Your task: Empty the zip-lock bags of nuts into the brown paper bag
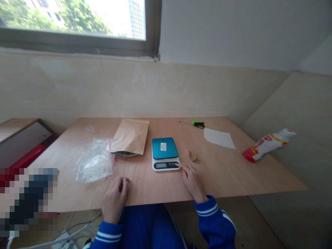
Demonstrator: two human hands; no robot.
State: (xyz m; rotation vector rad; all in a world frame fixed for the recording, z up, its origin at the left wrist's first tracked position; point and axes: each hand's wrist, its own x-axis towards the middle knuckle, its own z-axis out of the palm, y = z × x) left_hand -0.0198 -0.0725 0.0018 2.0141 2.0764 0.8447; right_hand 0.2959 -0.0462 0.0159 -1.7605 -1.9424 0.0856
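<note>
A digital kitchen scale (166, 154) with a blue top plate and a white body stands mid-table. My right hand (192, 177) reaches to its front panel, index fingertip touching the button area; it holds nothing and the fingers are apart. On the table's near edge rests my left hand (115, 197), loosely curled, with nothing visible in it. Left of the scale lies a brown kraft paper pouch (131, 136), its mouth facing me. Clear plastic zip bags (94, 162) lie beside the pouch. A small brown dried piece (193, 156) sits just beyond my right hand.
Two screwdrivers (198, 124) and a torn white paper sheet (219, 137) lie toward the back right. A red and white bottle (267, 145) stands at the right edge, appearing tilted. Cables (75, 231) run below on the left. A wall (181, 91) borders the table's back.
</note>
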